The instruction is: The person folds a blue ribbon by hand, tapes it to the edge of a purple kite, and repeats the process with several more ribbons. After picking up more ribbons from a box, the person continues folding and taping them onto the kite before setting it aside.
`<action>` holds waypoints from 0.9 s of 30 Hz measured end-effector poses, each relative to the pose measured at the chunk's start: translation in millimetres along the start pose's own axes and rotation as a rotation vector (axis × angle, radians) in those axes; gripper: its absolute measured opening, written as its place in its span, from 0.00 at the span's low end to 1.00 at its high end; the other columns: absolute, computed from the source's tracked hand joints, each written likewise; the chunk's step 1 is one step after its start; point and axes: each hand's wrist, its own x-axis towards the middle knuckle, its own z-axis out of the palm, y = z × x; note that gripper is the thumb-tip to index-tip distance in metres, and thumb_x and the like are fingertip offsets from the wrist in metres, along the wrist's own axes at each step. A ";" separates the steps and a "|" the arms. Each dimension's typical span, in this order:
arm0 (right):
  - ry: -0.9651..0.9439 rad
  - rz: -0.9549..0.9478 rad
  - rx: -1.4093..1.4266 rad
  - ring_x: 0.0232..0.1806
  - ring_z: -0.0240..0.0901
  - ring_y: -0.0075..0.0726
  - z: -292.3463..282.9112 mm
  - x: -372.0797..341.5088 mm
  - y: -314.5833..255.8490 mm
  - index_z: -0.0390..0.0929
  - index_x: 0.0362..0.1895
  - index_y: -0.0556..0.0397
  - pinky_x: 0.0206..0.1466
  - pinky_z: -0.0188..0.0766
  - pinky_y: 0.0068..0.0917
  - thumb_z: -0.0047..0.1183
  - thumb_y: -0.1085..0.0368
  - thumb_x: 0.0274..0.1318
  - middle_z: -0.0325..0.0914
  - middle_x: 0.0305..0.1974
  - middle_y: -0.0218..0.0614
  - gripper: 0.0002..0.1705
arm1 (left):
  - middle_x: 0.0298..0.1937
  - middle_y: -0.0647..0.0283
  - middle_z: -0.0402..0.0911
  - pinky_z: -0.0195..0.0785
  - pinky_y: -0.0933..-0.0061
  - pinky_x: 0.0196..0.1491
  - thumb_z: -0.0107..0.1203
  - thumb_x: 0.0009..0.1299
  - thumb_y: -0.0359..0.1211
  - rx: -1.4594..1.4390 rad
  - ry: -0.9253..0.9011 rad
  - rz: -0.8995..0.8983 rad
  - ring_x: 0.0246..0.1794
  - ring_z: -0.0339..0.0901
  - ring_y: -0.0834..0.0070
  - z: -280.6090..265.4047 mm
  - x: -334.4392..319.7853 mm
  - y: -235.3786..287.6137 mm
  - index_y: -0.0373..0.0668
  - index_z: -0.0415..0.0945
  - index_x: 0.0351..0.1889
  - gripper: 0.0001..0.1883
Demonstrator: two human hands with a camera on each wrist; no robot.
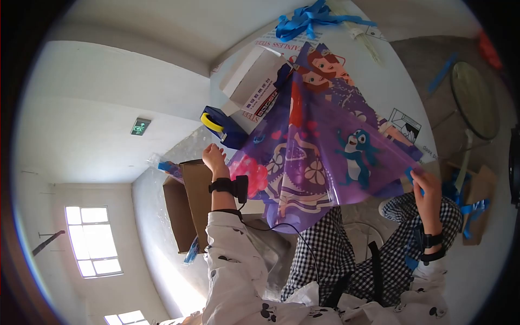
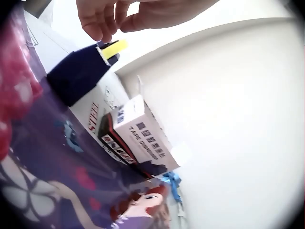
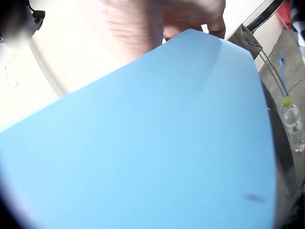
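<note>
A purple plastic sheet (image 1: pixel 374 181) printed with a princess and a blue animal lies partly on the table and hangs over its edge. My right hand (image 1: pixel 428 197) pinches its right corner. In the right wrist view, a light blue surface (image 3: pixel 157 124) covers much of my right hand (image 3: pixel 190 14). My left hand (image 1: pixel 215 158) is raised beside the dark blue tape dispenser (image 1: pixel 230 132) with yellow tape. Its fingers are loosely curled and nothing shows in them; in the left wrist view my left hand (image 2: pixel 138 16) is just above the dispenser (image 2: pixel 78 74).
An open tape dispenser box (image 1: pixel 252 81) stands behind the dispenser. Blue ribbon (image 1: pixel 309 19) lies at the table's far end. A cardboard box (image 1: pixel 192 206) is at the left, a round stool (image 1: pixel 475 100) at the right. A bottle (image 3: pixel 292 121) stands on the floor.
</note>
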 end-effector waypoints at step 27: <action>-0.035 0.046 -0.025 0.36 0.71 0.43 -0.1 -3.7 2.1 0.82 0.50 0.54 0.43 0.66 0.39 0.56 0.74 0.60 0.74 0.33 0.37 0.13 | 0.42 0.58 0.77 0.72 0.52 0.60 0.67 0.66 0.33 -0.530 -0.344 -0.767 0.47 0.78 0.60 -11.3 25.4 8.0 0.40 0.77 0.37 0.10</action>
